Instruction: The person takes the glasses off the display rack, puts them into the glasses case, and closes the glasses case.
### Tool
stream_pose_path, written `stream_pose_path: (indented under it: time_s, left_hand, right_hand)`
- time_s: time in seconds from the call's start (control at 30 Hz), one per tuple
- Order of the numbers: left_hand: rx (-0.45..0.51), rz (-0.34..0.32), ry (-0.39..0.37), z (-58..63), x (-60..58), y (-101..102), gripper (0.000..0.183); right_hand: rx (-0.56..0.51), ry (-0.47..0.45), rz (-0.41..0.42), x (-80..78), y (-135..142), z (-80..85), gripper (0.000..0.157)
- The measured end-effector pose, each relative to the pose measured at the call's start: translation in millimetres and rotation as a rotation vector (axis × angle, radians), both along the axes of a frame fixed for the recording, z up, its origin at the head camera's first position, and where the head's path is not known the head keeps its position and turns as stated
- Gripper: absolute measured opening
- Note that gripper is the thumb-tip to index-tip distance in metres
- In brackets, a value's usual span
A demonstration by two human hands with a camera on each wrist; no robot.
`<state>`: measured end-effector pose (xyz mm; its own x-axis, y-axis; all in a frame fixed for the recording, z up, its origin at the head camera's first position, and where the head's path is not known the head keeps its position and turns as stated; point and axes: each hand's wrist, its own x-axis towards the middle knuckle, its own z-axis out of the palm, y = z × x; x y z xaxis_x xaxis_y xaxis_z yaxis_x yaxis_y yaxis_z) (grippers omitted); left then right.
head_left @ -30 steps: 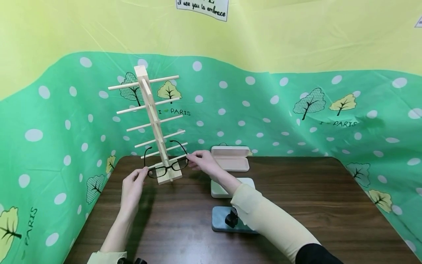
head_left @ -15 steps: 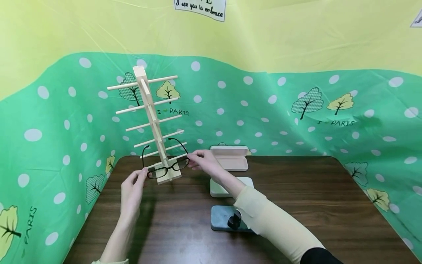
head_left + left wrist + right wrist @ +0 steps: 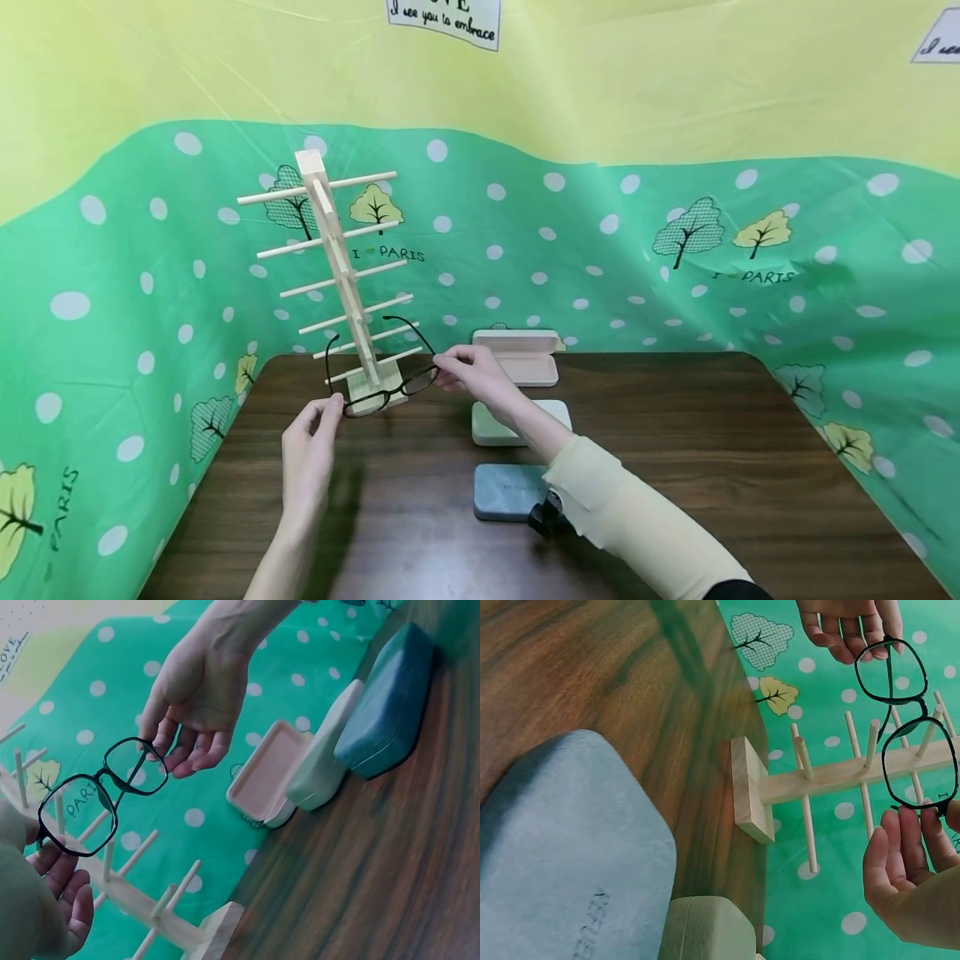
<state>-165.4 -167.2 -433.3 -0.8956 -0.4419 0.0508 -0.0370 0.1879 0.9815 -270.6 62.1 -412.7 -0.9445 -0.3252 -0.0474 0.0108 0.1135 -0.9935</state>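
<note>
A pair of black-framed eyeglasses [image 3: 395, 391] is held up between both hands, in front of the foot of a wooden display rack [image 3: 343, 271]. My left hand [image 3: 309, 454] pinches the frame's left corner between thumb and fingers. At the opposite corner, my right hand [image 3: 477, 379] grips the frame in the same way. The temples are unfolded and point back toward the rack. Both lenses show in the left wrist view, with the glasses' bridge [image 3: 103, 774] between the two hands. The rack's slanting post carries several thin pegs on either side, with nothing hung on them.
Right of the rack, an open pinkish glasses case [image 3: 527, 372] stands at the table's back. Nearer are a closed pale green case [image 3: 491, 432] and a closed blue case [image 3: 504, 493], partly under the right forearm. A polka-dot cloth [image 3: 615, 275] hangs behind the wooden table [image 3: 712, 467].
Both hands have moved the glasses slightly toward me and to the right, away from the rack's foot. The head view has turned a little to the right.
</note>
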Motion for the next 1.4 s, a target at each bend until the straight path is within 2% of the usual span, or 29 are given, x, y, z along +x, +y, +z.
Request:
stream_pose_path:
  time_s: [0.17,0.4,0.57,0.7,0.97,1.2,1.4]
  left_hand:
    - [-0.03,0.004,0.019,-2.9,7.2,9,0.04]
    - [-0.021,-0.011,0.081,-10.0,12.0,24,0.033]
    - [-0.015,-0.018,0.074,-15.1,13.8,33,0.03]
    - [-0.014,-0.037,0.081,-16.9,15.6,40,0.03]
    - [0.006,-0.101,0.06,-18.0,14.7,58,0.028]
    - [0.005,-0.161,0.042,-20.6,11.2,74,0.028]
    - [0.051,-0.208,0.079,-23.7,9.1,90,0.025]
  right_hand:
    - [0.014,-0.007,-0.012,6.8,10,-0.4,0.023]
    - [0.03,0.025,-0.025,17.8,25,-2.8,0.021]
    - [0.022,0.029,-0.027,26.6,37,-5.5,0.026]
    - [0.038,0.028,-0.047,34.1,47,-7.1,0.025]
    - [0.05,0.072,-0.102,46.8,69,-12.4,0.02]
    - [0.075,0.081,-0.149,58.4,94,-19.8,0.026]
    - [0.087,0.063,-0.205,70.8,112,-25.4,0.027]
